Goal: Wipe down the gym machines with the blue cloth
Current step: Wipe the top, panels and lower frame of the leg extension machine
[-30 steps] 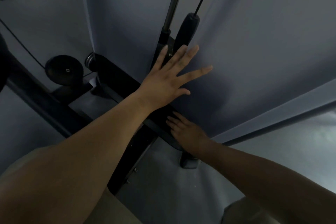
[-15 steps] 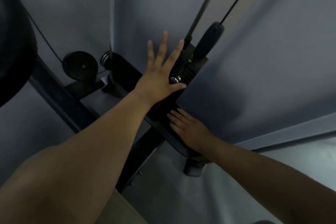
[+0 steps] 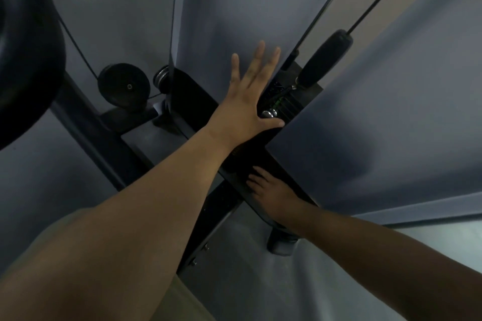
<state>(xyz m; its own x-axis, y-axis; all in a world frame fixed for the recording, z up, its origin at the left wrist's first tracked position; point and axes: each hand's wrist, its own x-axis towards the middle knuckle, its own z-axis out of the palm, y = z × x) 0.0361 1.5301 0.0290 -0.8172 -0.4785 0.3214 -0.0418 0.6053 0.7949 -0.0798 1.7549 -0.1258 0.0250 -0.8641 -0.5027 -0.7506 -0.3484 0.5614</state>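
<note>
I look down on a black cable gym machine with a dark base frame (image 3: 187,96) and a weight stack top (image 3: 284,104). My left hand (image 3: 247,101) is stretched out flat with straight, spread fingers over the grey panel (image 3: 234,15) beside the stack. My right hand (image 3: 268,190) lies flat, fingers straight, on the black base bar lower down. No blue cloth shows in the frame; neither hand holds anything.
A black foam handle (image 3: 326,60) hangs on a cable at upper right. A black pulley wheel (image 3: 125,85) sits at left, a large dark padded part (image 3: 23,60) at far left. Grey floor (image 3: 260,281) lies below the base.
My left hand has swung left, away from the foam handle, and now points up along the grey panel. My right hand stays on the base bar. The view has shifted.
</note>
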